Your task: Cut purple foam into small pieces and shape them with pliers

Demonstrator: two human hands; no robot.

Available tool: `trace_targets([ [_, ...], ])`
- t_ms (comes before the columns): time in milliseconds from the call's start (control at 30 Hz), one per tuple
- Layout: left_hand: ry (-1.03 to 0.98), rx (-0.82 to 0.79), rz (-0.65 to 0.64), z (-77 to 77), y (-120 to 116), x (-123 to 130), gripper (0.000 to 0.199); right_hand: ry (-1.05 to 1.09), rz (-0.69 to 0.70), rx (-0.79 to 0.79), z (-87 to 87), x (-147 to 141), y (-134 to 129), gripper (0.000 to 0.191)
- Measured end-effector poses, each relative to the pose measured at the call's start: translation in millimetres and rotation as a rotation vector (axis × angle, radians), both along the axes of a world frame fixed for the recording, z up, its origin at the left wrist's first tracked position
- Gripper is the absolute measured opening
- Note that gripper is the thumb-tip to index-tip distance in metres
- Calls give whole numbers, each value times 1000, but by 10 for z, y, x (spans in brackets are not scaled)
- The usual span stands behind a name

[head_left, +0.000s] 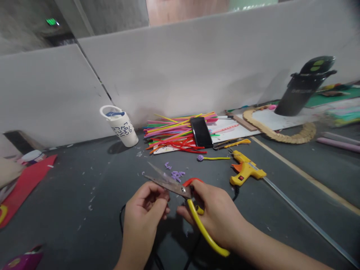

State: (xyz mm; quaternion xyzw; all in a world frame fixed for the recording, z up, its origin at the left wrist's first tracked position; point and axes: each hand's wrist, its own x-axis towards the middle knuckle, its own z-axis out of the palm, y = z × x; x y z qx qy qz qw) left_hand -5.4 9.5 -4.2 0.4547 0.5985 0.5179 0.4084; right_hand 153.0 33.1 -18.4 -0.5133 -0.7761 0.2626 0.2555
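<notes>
A white partition (180, 67) spans the upper frame above a dark grey worktable (73, 168). Against it, at upper centre, we find a bundle of multicoloured pipe cleaners (165, 129) and, at upper right, a black tumbler (298, 90). At lower centre, the right hand (218, 206) grasps the red-and-yellow handles of a pair of scissors (183, 190), its blades parted and pointing to the left of the frame. Beside them, the left hand (146, 215) has its fingers curled in with the thumb against them; we cannot tell whether anything is pinched there. A yellow hot-glue gun (249, 168) lies right of centre, and a smartphone (201, 132) rests on the bundle. Smallest of all, purple clippings (177, 176) lie just beyond the blades. The blades run close along the left fingertips, so for clean snipping we would tuck those fingers back, cut nearer the pivot than the tips, and keep the work above the clippings so scraps gather in one spot.
</notes>
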Motion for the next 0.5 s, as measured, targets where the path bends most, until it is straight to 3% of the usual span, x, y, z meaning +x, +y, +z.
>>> trace_targets([
  [100,298,69,-126,-4,0,43,12,274,8,-158,37,-1,27,7],
  [200,511,166,-229,-52,-7,94,14,450,55,-270,60,-2,51,8],
  [300,570,180,-278,-101,-18,131,15,453,86,-306,52,-3,59,7],
  [500,583,133,-288,-104,-17,117,14,482,-64,-204,50,29,63,11],
])
